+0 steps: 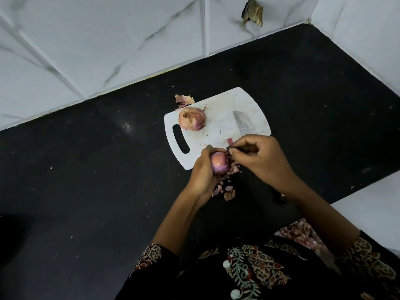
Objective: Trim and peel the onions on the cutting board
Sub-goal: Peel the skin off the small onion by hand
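L hand [202, 169] cups small onion [219, 163] off cutting board [218, 126] edge, approx. 6 o'clock, steadying it; R hand [257, 158] pinches skin strip for peeling. 2nd onion [192, 118] on board, 10 o'clock; knife [243, 124] parked at 3.

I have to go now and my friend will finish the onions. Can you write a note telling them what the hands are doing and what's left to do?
Left hand holds the small onion over the near edge of the cutting board.
Right hand pinches a bit of its skin at the top.
Knife lies on the board, blade up-board, handle mostly hidden under the right hand.
Done: small onion is partly peeled; skin scraps lie on the counter.
Left: finish this one, then do the big onion on the board, which looks to have skin on.
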Motion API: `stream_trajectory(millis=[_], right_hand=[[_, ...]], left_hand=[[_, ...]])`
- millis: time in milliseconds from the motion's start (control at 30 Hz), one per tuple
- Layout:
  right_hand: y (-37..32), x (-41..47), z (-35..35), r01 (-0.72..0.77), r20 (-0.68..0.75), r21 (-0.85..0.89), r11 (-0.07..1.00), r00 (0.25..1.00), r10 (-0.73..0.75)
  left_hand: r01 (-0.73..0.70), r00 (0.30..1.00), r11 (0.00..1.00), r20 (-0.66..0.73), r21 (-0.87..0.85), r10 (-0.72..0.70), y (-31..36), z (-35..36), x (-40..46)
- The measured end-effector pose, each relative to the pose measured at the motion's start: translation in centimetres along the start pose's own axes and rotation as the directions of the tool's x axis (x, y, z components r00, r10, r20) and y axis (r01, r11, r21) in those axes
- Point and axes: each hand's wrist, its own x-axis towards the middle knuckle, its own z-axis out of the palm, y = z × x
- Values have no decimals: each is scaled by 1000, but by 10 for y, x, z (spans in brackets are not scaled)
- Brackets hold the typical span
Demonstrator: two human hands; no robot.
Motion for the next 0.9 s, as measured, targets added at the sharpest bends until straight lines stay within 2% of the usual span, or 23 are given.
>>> stream_trajectory(millis=[100,167,233,333,433,533,800,900], right_hand=[[-1,0,-3,-130,-87,269,954,984,158],[-1,-1,-5,-154,-123,308,939,972,199],[-1,-3,-6,-141,-143,234,962,974,177],[0,-6,-5,-64,-141,23,998,988,67],[-4,-10,1,106,-21,-177,979,994,-111],[-5,-13,11,220,82,-322,921,975,-204],[-6,-10,12,144,83,-296,944,989,-125],[-4,-9,10,140,80,-288,947,989,-122]], left_hand=[[51,999,997,14,-63,-50,-2,-5,2],[69,998,993,23,-93,-67,-3,-7,2],[67,998,991,29,-118,-64,-4,-7,2],[24,1000,994,13,-103,-22,-5,-6,2],[-19,999,999,-38,-45,17,-3,-2,1],[-50,994,999,-100,1,49,-1,1,2],[-154,976,963,-117,221,183,-4,-1,1],[-175,969,953,-129,245,211,-5,-1,1]])
